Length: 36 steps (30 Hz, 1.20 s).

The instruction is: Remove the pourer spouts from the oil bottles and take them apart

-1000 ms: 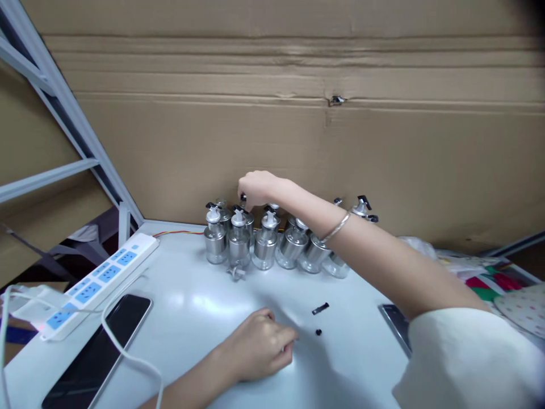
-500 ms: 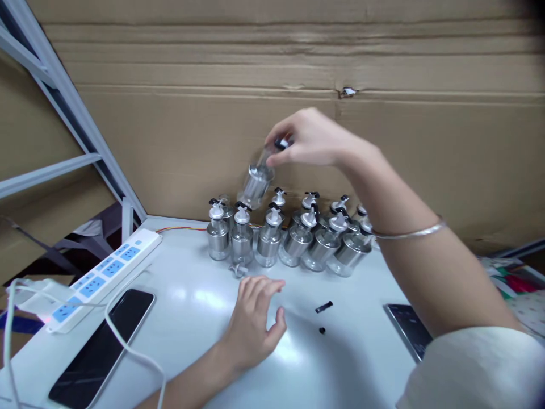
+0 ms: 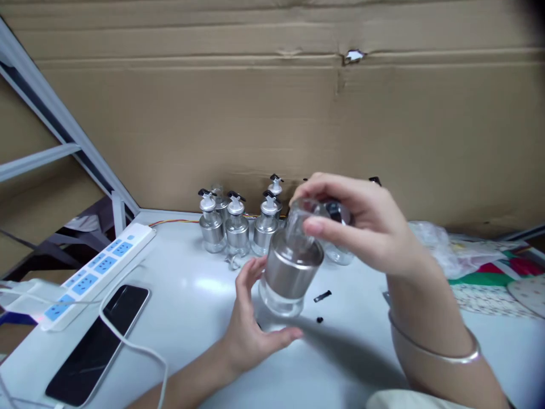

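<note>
My right hand [image 3: 361,224] grips a clear glass bottle with a silver metal band [image 3: 293,267] by its neck and holds it tilted above the table. A black and clear piece [image 3: 336,213] shows beneath the fingers of that hand; what it is I cannot make out. My left hand [image 3: 253,315] is open beside the bottle's lower end, thumb and fingers spread. Whether its fingertips touch the glass I cannot tell. Behind stand several similar bottles [image 3: 237,233] with silver tops and black levers, some hidden by my right hand. A small clear and silver piece [image 3: 233,261] lies before them.
On the table [image 3: 183,329] lie a black strip [image 3: 322,296] and a small black bit [image 3: 319,320]. A power strip [image 3: 97,272], a phone [image 3: 102,341] and a white cable [image 3: 128,343] are at left. Cardboard [image 3: 191,125] stands behind; plastic bags [image 3: 438,244] lie at right.
My right hand has brought the bottle down and toward me from above the row. My left hand has opened wider, and the bottle's base is now beside it. The view has shifted slightly.
</note>
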{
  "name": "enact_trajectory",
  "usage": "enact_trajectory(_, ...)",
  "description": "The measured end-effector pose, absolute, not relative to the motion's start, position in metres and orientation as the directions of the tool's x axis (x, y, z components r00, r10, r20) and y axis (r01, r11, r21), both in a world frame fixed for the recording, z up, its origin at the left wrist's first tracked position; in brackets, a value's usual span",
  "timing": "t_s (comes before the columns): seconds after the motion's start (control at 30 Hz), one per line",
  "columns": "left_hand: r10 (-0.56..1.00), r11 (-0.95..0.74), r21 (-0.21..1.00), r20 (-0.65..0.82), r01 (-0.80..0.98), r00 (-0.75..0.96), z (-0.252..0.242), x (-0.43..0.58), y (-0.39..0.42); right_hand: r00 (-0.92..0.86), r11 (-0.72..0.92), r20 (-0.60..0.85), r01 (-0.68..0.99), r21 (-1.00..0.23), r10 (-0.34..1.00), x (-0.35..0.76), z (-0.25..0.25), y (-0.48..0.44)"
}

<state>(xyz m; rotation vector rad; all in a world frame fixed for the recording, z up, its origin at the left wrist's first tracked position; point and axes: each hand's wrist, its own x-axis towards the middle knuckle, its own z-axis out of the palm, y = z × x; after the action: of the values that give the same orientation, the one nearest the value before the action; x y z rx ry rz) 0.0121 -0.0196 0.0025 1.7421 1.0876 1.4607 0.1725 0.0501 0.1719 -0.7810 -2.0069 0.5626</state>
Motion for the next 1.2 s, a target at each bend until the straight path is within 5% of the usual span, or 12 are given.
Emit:
enact_trajectory(0.2, 0.922, -0.285, 0.951, 0.238, 0.118, 0.306, 0.008, 0.011, -0.02, -0.456, 0.612, 0.486, 0.181, -0.77, 0.746, 0.167, 0.145, 0.048)
enact_trajectory(0.37, 0.85, -0.475, 0.862, 0.398, 0.177, 0.345, 0.004, 0.012, -0.02, -0.427, 0.512, 0.433, 0.087, -0.854, 0.794, 0.172, 0.124, 0.061)
enact_trajectory(0.53, 0.753, -0.64, 0.728, 0.528, 0.248, 0.392, -0.003, 0.015, -0.016, -0.143, 0.385, 0.413, -0.187, -0.904, 0.899, 0.169, 0.118, 0.063)
enact_trajectory(0.83, 0.829, -0.542, 0.79, 0.447, 0.286, 0.337, -0.013, 0.013, -0.014, -0.158, 0.188, 0.27, -0.4, -0.897, 0.95, 0.145, 0.11, 0.058)
enact_trajectory(1.2, 0.853, -0.473, 0.839, 0.361, 0.268, 0.377, -0.017, 0.014, -0.017, -0.098, 0.244, 0.293, -0.344, -0.907, 0.951, 0.138, 0.103, 0.053)
